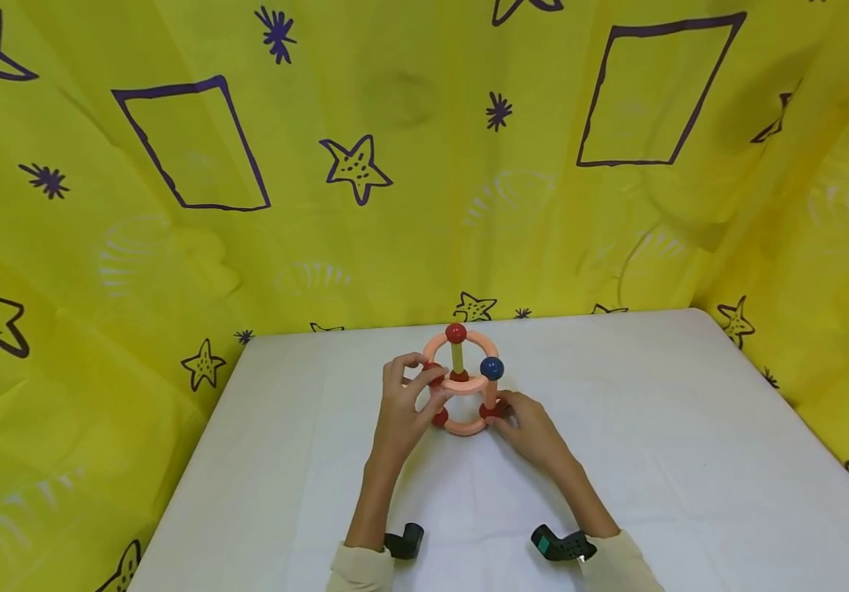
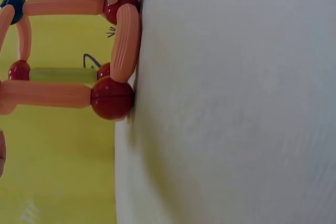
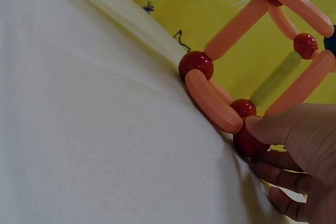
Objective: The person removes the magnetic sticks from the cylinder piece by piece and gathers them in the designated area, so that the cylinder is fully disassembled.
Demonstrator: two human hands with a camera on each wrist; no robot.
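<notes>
A frame of orange curved and straight rods joined by balls stands on the white table, both hands on it. My left hand [image 1: 404, 403] pinches the upper left red ball [image 1: 433, 374]. Low on the right, my right hand [image 1: 534, 427] holds a bottom red ball [image 3: 251, 138] between thumb and fingers. A blue ball [image 1: 492, 368] tops the right upright. At the back, a yellow-green rod [image 1: 457, 357] stands between two red balls. Curved orange rods [image 1: 465, 428] form a ring at the bottom and another at the top.
The white table [image 1: 262, 477] spreads around the frame. Behind and beside it hangs a yellow cloth [image 1: 424, 247] printed with stars and squares. Dark wrist cameras [image 1: 562, 544] sit at both sleeves.
</notes>
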